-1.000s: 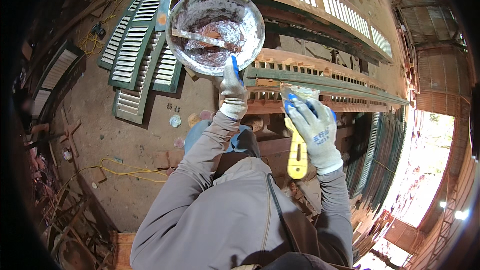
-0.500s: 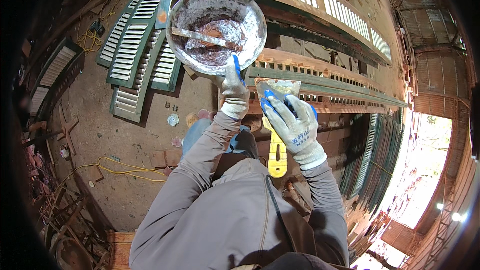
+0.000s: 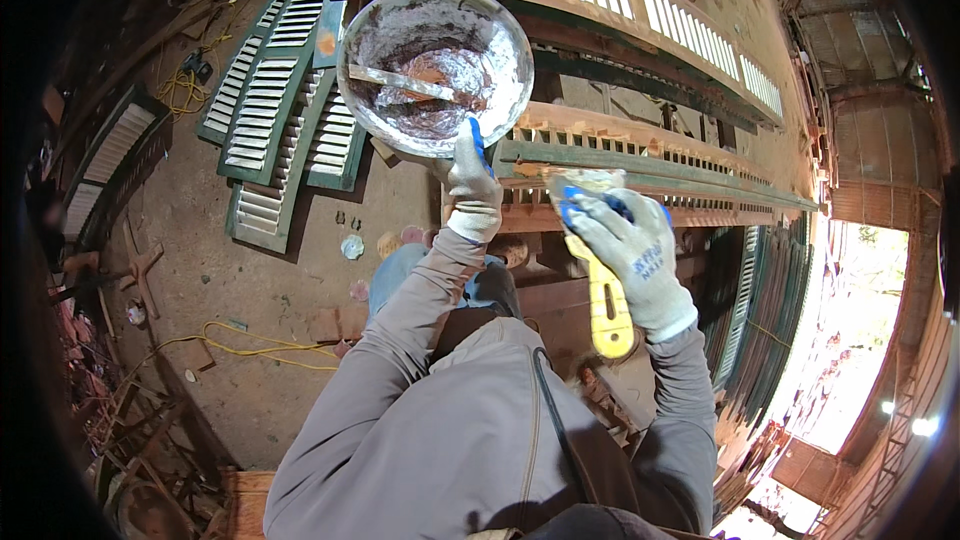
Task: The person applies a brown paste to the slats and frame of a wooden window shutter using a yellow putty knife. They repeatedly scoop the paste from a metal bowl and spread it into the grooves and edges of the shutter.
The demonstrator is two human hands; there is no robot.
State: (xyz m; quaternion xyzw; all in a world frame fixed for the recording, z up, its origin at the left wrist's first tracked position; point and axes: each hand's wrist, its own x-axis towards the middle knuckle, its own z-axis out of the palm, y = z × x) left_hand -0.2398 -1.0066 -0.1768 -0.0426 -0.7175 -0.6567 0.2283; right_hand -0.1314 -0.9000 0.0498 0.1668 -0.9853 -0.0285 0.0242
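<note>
The left hand (image 3: 470,185) grasps the near rim of the bowl (image 3: 400,28), which lies just beyond its thumb. The right hand (image 3: 635,255) is closed around the scraper (image 3: 598,285), blade beyond the fingers, yellow handle toward the body.

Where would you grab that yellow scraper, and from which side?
Probably by its long yellow handle, coming from the wearer's side. The handle slants back toward their body with its end uncovered, while the right gloved hand covers the part nearer the smeared blade, which faces away.
</note>
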